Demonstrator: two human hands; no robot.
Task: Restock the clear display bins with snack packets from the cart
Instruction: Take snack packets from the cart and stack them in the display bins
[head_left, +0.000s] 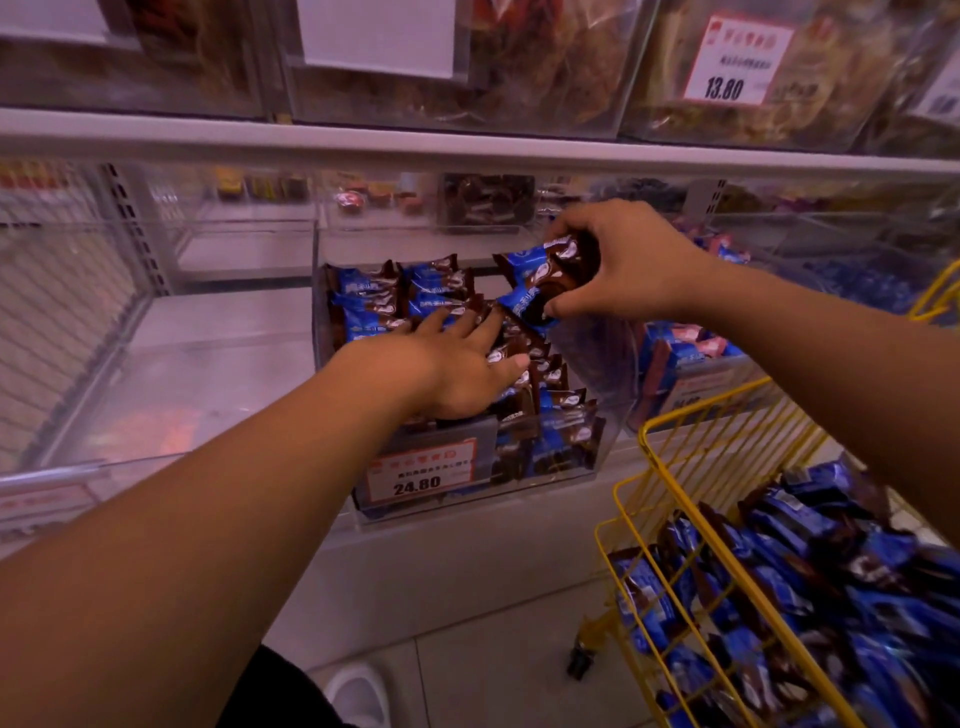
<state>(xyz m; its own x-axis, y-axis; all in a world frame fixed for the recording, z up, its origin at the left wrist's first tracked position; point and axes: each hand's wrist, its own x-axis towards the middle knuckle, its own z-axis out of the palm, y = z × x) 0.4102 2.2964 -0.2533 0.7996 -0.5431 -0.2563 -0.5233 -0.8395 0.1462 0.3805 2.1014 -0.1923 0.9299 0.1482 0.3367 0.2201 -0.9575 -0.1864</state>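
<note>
1. Restocking under way at the clear display bin (608, 415) bearing the 24.80 price tag (422, 474); the bin holds a good stock of blue-and-brown snack packets (371, 299), stacked along the back and down the right side, with room above them, so it is judged part-filled.
2. Right hand (623, 262): fingers curled round a small bunch of packets (550, 280), held over the bin's rear right corner, not yet set down.
3. Left hand (457, 364): fingers spread flat, palm down, pressing on the packets in the middle of the bin; it holds nothing.
4. Yellow wire cart (722, 540), lower right, beside the shelf: many packets of the same kind (800, 587) lie heaped in it, so the larger share of the stock is judged left to move.
5. Neighbouring bin to the left (156, 312): appears to hold no packets; whether it belongs to this job cannot be told.
6. Neighbouring bin to the right (696, 364): some blue and pink packets show through the wall; fill level unclear.
</note>
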